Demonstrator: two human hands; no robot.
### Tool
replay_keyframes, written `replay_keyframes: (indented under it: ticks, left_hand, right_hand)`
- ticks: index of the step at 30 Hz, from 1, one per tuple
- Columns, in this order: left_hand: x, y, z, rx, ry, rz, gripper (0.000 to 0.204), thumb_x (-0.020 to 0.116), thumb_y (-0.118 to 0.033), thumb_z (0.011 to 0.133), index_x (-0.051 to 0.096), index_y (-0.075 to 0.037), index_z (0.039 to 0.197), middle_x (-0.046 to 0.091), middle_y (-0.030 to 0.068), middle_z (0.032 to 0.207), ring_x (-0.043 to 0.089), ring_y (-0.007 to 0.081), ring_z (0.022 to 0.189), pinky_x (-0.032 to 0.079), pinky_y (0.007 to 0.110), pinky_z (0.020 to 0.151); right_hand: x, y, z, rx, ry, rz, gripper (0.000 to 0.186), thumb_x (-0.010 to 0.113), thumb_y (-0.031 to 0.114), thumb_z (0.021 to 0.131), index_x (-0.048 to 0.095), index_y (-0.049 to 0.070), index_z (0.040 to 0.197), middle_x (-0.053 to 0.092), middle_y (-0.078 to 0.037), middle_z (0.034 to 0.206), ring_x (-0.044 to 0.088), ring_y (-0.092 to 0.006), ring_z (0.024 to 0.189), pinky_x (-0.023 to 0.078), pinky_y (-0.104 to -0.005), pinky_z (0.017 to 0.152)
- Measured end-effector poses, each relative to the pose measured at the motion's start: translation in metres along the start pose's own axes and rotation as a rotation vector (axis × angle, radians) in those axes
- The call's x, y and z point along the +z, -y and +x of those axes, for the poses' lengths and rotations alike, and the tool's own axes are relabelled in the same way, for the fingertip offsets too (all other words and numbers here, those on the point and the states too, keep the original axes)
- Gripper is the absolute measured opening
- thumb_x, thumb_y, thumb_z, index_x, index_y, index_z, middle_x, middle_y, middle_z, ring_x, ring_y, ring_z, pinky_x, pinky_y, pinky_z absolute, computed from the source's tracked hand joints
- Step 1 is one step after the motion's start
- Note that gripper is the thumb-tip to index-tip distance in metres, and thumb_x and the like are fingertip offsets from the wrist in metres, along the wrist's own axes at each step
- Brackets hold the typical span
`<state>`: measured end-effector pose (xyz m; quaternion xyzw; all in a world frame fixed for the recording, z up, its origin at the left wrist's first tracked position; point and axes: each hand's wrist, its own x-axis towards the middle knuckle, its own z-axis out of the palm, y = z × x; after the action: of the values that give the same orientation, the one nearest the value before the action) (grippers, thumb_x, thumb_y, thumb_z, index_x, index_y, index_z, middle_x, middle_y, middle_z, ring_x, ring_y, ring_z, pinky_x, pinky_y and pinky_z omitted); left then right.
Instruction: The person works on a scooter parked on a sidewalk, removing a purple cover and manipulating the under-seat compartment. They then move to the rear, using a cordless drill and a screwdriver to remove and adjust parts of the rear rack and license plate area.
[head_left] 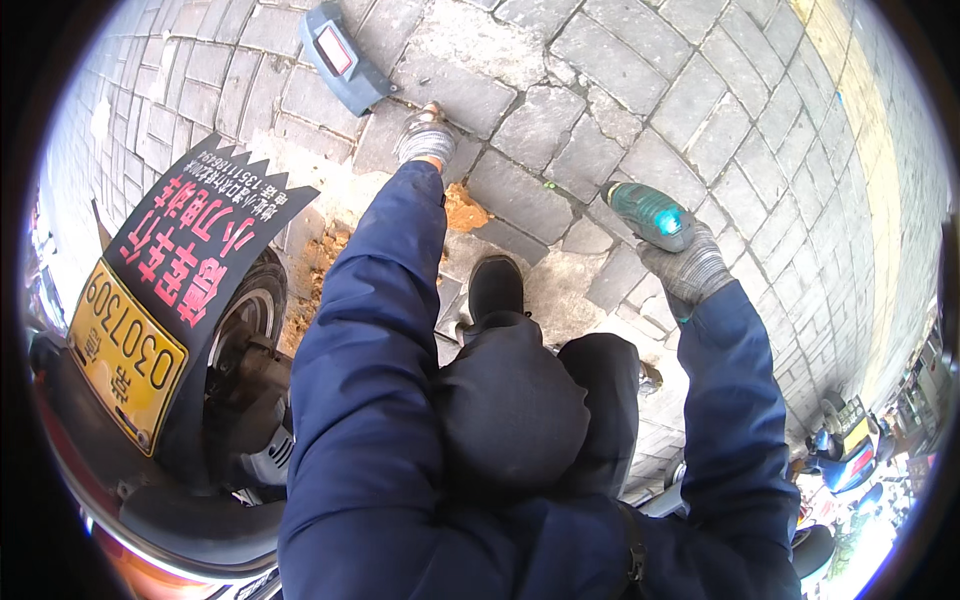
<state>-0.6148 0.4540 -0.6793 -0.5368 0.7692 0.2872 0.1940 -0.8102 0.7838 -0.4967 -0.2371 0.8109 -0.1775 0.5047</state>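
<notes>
My right hand, in a grey knit glove, is wrapped round a green cordless drill held over the paving. The drill points up and to the left. My left hand, gloved the same way with a bare fingertip showing, reaches far forward with its fingers drawn together. Whatever it may hold is too small to make out. Just beyond it, to the left, a curved grey-blue plastic piece with a pale rectangular window lies on the ground. I cannot tell whether my fingers touch that piece.
A scooter's rear stands close on my left, with a black mudflap, a yellow plate and a wheel. Brown dirt lies on the cracked paving. My shoe is between my arms. Parked vehicles stand far right.
</notes>
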Motion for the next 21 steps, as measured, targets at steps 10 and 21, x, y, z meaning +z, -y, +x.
replay_keyframes:
  ticks: [10, 21]
  left_hand:
    - [-0.041, -0.013, -0.126, -0.278, 0.293, -1.130, 0.013, 0.062, -0.011, 0.087, 0.063, -0.005, 0.098, 0.065, 0.0040, 0.078, 0.062, 0.0149, 0.060, 0.054, 0.030, 0.055]
    - [-0.236, -0.042, -0.247, -0.228, 0.286, -1.823, 0.017, 0.056, -0.010, 0.093, 0.057, 0.000, 0.106, 0.061, 0.0092, 0.083, 0.059, 0.0180, 0.064, 0.051, 0.032, 0.055]
  right_hand:
    - [0.015, 0.033, -0.009, 0.248, -0.091, 0.852, 0.025, 0.040, 0.010, 0.095, 0.052, 0.004, 0.117, 0.059, -0.008, 0.105, 0.058, -0.0175, 0.090, 0.051, -0.0329, 0.076]
    - [-0.134, 0.262, -0.084, -0.013, 0.488, 0.671, 0.047, 0.080, 0.014, 0.072, 0.058, 0.002, 0.112, 0.060, -0.007, 0.091, 0.061, -0.0167, 0.072, 0.052, -0.0306, 0.063]
